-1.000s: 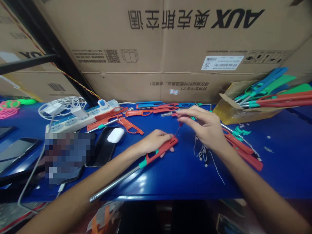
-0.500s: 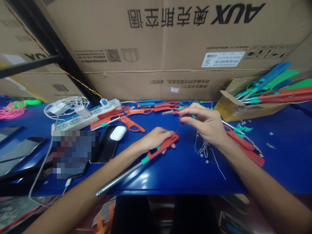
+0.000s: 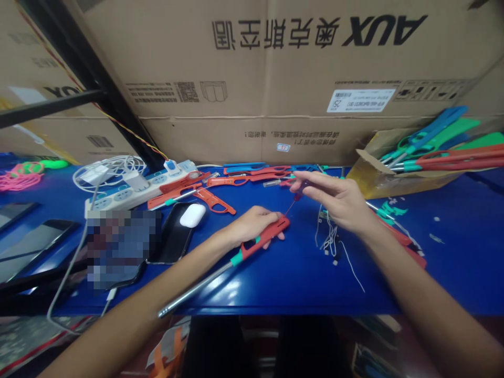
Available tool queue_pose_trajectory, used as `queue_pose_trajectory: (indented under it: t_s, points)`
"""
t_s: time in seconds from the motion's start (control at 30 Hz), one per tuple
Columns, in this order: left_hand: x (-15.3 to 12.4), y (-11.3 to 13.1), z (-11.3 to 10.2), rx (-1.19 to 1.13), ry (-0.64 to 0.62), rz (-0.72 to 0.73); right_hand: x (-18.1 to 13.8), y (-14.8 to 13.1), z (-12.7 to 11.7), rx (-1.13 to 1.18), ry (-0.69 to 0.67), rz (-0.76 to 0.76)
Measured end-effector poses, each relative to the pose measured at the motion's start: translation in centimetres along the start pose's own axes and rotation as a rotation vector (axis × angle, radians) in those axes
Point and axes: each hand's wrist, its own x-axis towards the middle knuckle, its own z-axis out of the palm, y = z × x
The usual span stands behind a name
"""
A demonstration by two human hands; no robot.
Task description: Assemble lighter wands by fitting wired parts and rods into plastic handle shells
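Observation:
My left hand (image 3: 258, 224) is closed around the red handle of a long-necked lighter (image 3: 252, 249). The lighter's metal tube slants toward the table's front edge, with a green collar where it meets the handle. Between the fingertips of my right hand (image 3: 334, 197) is a small screwdriver (image 3: 296, 197) with a dark reddish handle. Its thin shaft points down at the end of the lighter's handle; whether the tip touches a screw is too small to tell. White wires (image 3: 329, 236) lie on the blue table below my right hand.
Red and blue lighter parts (image 3: 248, 177) line the back of the table. An open carton (image 3: 394, 181) of lighters stands at right. A power strip (image 3: 118, 197), phones (image 3: 171, 236) and a white earphone case (image 3: 192, 215) are at left. A large cardboard box (image 3: 236, 105) rises behind.
My right hand's fingers have shifted slightly on the screwdriver, and more of its handle shows. My left hand keeps its hold on the lighter. The whole view has shifted slightly.

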Motion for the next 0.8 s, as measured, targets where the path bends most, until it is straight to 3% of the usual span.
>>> queue_pose_trajectory:
  t_s: [0.17,0.5,0.8]
  points:
    - [-0.1,0.0,0.1,0.004,0.013,-0.004,0.2,0.4,1.5,0.069,0.140,-0.019]
    - [0.0,0.0,0.6,-0.002,0.056,-0.008,0.3,0.0,2.8,0.020,0.273,0.008]
    - [0.2,-0.2,0.1,-0.077,0.041,0.009,0.5,1.5,1.8,0.037,0.409,0.098]
